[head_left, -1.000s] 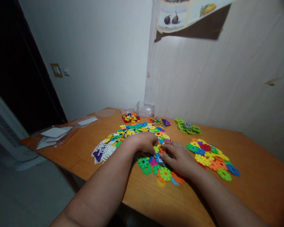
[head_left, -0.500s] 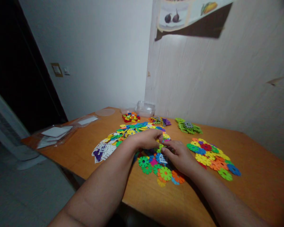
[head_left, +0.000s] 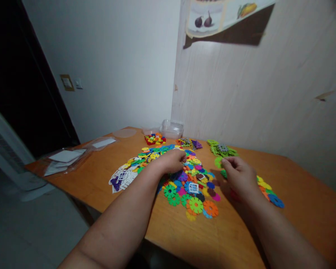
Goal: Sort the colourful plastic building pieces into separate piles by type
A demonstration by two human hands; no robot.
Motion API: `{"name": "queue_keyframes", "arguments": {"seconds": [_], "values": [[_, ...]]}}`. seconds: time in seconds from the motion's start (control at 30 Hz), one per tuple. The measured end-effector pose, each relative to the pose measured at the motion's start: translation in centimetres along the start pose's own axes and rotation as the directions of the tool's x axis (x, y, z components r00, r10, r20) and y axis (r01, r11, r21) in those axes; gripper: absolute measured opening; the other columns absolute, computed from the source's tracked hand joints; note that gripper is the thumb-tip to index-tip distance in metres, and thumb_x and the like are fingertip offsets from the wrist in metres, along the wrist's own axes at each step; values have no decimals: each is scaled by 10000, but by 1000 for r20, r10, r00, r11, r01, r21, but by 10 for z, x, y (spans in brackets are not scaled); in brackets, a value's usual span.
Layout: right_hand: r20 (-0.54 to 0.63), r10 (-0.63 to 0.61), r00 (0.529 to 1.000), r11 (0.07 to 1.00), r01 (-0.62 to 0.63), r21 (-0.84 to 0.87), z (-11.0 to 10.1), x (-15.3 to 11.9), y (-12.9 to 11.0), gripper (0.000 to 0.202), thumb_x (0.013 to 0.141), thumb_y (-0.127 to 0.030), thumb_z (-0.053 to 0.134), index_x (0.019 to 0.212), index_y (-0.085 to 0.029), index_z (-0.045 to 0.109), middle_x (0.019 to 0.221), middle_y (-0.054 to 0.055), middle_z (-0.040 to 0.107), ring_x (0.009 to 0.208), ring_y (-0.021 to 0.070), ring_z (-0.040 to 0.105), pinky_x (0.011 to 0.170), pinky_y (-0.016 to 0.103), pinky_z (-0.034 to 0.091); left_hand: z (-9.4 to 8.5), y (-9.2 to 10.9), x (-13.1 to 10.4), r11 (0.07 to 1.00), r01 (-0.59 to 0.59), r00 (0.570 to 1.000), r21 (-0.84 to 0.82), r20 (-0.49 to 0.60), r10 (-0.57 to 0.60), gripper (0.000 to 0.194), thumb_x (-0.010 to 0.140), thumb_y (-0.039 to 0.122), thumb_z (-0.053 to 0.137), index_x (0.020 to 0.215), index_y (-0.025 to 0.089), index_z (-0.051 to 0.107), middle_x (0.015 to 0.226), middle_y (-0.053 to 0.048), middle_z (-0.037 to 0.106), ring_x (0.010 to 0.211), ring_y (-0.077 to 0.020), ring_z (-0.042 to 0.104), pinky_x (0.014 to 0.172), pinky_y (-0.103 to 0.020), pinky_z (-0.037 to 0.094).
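My right hand (head_left: 240,178) is closed, with a light green notched disc (head_left: 218,161) pinched at its fingertips. It hovers over the smaller group of notched discs (head_left: 264,183) on the right and hides much of it. My left hand (head_left: 174,161) rests at the large mixed pile of colourful plastic pieces (head_left: 189,173), its fingers curled; whatever they grip is out of sight. A white lattice piece (head_left: 193,188) lies on top near the front of that pile. Close by are a green disc (head_left: 196,205) and an orange disc (head_left: 210,208).
Behind the pile sit small red and yellow blocks (head_left: 155,139), purple and grey pieces (head_left: 189,143), green interlocking pieces (head_left: 222,148) and a clear plastic container (head_left: 172,129). White lattice pieces (head_left: 124,179) lie left. Plastic bags (head_left: 64,158) lie near the wooden table's (head_left: 100,183) left edge.
My right hand has moved right, away from the left hand and the mixed pile, carrying the light green disc over to the right group. The left hand has shifted slightly and its fingers curl in.
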State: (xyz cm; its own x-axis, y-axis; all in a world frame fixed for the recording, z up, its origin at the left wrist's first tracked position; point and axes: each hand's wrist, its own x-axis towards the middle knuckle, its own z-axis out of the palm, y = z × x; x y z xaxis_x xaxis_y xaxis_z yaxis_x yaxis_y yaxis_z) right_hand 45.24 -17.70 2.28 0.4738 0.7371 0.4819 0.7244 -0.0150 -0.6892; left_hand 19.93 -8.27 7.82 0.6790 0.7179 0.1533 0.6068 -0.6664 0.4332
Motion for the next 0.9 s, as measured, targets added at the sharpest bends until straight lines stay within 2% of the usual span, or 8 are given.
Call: {"name": "queue_keyframes", "arguments": {"seconds": [0.1, 0.2, 0.43, 0.53, 0.63, 0.7, 0.8, 0.9], "values": [[-157, 122, 980, 983, -142, -119, -20, 13, 15, 379, 860, -506, 542, 951, -203, 750, 834, 74, 745, 754, 245, 658, 641, 323, 429, 0, 4, -3, 998, -39, 997, 56, 73, 35, 91, 678, 112, 664, 692, 201, 649, 684, 5, 618, 655, -159, 542, 570, -254, 357], [-228, 210, 951, 940, -260, -219, -38, 21, 26, 398, 854, -494, 517, 958, -202, 767, 860, 100, 762, 755, 258, 661, 625, 331, 419, 0, 10, -8, 989, -93, 985, 118, 157, 74, 71, 664, 174, 730, 688, 216, 678, 703, -7, 640, 692, -183, 566, 612, -266, 396], [-199, 338, 920, 840, -390, -377, -54, 30, 55, 393, 822, -461, 522, 1015, -240, 784, 981, 156, 772, 874, 326, 690, 645, 378, 436, 2, 15, -13, 944, -145, 977, 297, 191, 90, 268, 637, 325, 806, 885, 239, 749, 965, -78, 695, 911, -268, 599, 747, -321, 456], [-163, 406, 899, 804, -437, -403, -56, 33, 70, 412, 807, -445, 530, 1068, -250, 782, 1005, 164, 766, 906, 341, 694, 667, 394, 457, 3, 13, -13, 948, -139, 979, 285, 185, 88, 271, 631, 322, 808, 881, 239, 740, 974, -75, 697, 928, -271, 601, 757, -321, 459], [-160, 463, 872, 777, -486, -400, -56, 34, 78, 502, 811, -444, 529, 1211, -230, 742, 1093, 191, 742, 970, 359, 690, 721, 424, 490, 4, 13, -12, 955, -122, 982, 270, 170, 77, 226, 631, 305, 804, 833, 233, 729, 941, -66, 700, 907, -259, 604, 759, -311, 461], [-200, 435, 878, 777, -478, -409, -55, 33, 77, 554, 828, -441, 521, 1294, -204, 704, 1173, 229, 707, 1060, 389, 663, 780, 468, 500, 3, 14, -12, 957, -115, 984, 268, 161, 73, 195, 639, 294, 794, 811, 232, 728, 919, -66, 706, 891, -256, 609, 750, -308, 460], [-239, 311, 920, 801, -389, -455, -49, 29, 68, 550, 871, -457, 496, 1318, -210, 698, 1231, 256, 664, 1179, 445, 584, 863, 557, 472, 3, 15, -11, 950, -124, 984, 287, 162, 79, 130, 661, 273, 762, 780, 228, 733, 876, -76, 716, 849, -254, 622, 716, -306, 452], [-119, 153, 981, 846, -192, -498, -38, 23, 56, 569, 919, -533, 449, 1292, -201, 721, 1227, 271, 650, 1209, 488, 529, 892, 643, 416, 2, 16, -10, 940, -141, 979, 312, 182, 87, 85, 709, 281, 712, 763, 222, 740, 833, -86, 722, 770, -248, 624, 662, -312, 434]]}}
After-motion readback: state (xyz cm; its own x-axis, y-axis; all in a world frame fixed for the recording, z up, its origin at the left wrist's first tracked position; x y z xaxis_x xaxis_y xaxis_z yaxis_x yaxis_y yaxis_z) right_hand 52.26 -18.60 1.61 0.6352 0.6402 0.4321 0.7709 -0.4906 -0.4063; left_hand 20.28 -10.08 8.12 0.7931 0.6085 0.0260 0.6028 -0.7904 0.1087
